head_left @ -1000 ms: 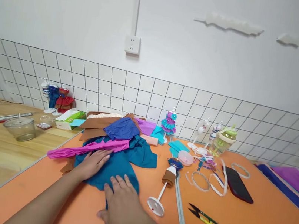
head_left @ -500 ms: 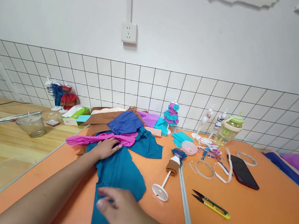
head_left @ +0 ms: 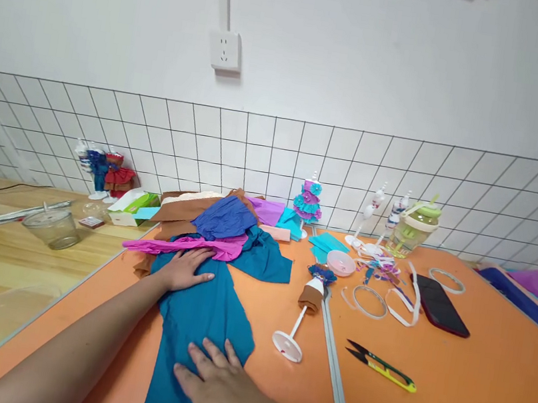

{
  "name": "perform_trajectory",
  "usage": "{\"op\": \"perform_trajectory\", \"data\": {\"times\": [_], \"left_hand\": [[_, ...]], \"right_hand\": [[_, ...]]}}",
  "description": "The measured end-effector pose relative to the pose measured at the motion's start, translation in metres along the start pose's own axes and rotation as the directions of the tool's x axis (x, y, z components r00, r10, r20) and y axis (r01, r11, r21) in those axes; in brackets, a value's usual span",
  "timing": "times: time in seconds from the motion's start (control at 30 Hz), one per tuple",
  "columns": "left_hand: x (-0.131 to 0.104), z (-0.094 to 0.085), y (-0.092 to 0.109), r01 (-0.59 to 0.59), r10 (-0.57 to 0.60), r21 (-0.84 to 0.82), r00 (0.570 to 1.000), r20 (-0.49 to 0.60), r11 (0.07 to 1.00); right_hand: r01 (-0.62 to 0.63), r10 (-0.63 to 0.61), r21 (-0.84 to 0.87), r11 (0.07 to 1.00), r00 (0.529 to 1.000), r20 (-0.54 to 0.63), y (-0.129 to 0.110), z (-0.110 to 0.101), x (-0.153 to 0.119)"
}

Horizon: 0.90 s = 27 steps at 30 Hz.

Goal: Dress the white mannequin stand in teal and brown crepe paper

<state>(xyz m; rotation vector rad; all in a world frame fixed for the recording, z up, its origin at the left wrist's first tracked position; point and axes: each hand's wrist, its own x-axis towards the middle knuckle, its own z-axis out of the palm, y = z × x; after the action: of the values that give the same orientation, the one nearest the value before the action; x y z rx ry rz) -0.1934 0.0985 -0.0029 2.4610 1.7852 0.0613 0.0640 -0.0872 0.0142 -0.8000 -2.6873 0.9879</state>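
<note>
A long piece of teal crepe paper (head_left: 204, 313) lies spread over the orange tabletop in front of me. On its upper part rests my left hand (head_left: 184, 271), flat with the fingers stretched toward the pile. My right hand (head_left: 220, 389) presses on its lower part, fingers spread. Just beyond my left fingers are a pink strip (head_left: 181, 246) and a crumpled blue sheet (head_left: 224, 218), heaped on brown sheets (head_left: 181, 211). To the right, a small white dress form (head_left: 305, 315) with a brown wrap and a dark blue ruffle lies tipped over.
Yellow-handled thread snips (head_left: 380, 365) lie at the right, with a phone (head_left: 439, 305), tape rolls (head_left: 369, 302) and a pink dish (head_left: 340, 263) farther back. A green-lidded bottle (head_left: 414, 230) and a ruffled dress form (head_left: 308, 204) stand near the wall. A glass bowl (head_left: 53, 227) sits left.
My right hand has gone from half-curled above the teal paper to spread flat on it. The teal paper's lower part has shifted left and flattened. My left hand has opened out slightly.
</note>
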Motion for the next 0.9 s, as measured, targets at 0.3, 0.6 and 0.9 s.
{"op": "perform_trajectory", "data": {"times": [0.3,0.6,0.9], "left_hand": [[0.027,-0.002,-0.015,0.084,-0.084,0.03,0.996,-0.01,0.996],[0.051,-0.027,-0.001,0.312,-0.267,0.088,0.905,-0.331,0.946],[0.069,-0.034,0.019,0.304,-0.28,0.084,0.934,-0.22,0.949]], "right_hand": [[0.048,-0.076,-0.135,0.99,0.976,-0.205,0.016,-0.003,0.009],[-0.032,-0.039,-0.2,0.979,0.941,-0.337,0.018,-0.015,0.01],[-0.18,0.114,-0.16,0.971,0.93,-0.35,0.027,-0.003,0.028]]}}
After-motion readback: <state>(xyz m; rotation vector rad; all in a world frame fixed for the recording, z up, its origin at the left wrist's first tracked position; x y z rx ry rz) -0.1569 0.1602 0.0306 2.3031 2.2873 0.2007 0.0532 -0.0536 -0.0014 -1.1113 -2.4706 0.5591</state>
